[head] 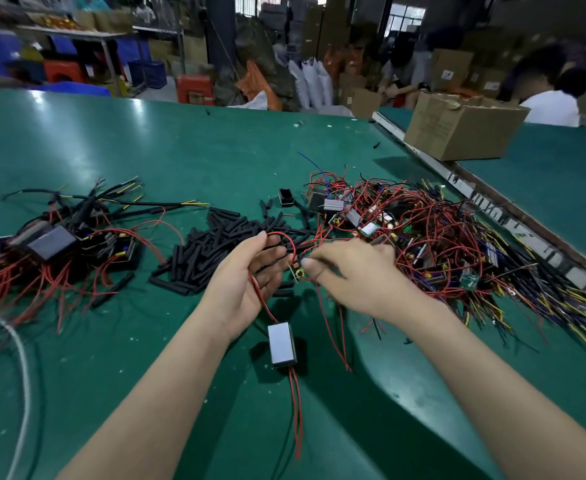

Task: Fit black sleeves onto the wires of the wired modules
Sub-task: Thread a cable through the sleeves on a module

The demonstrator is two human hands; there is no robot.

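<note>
My left hand [246, 275] holds the red wires of a wired module; its grey box [282, 344] hangs below the palm with two red wires trailing toward me. A red loop arcs over my left fingers to a small circuit board [297, 273] pinched at the fingertips of my right hand [350, 271]. Behind both hands lies a heap of loose black sleeves [222, 244]. A tangled pile of unsleeved modules with red, yellow and blue wires [433, 237] spreads out to the right. Modules whose wires carry black sleeves [63, 233] lie at the left.
The green table [146, 150] stretches far ahead. A cardboard box [457, 128] stands at the back right beyond a metal rail [475, 192]. A white cable [21, 358] curves at the left edge. People, stools and cartons fill the background.
</note>
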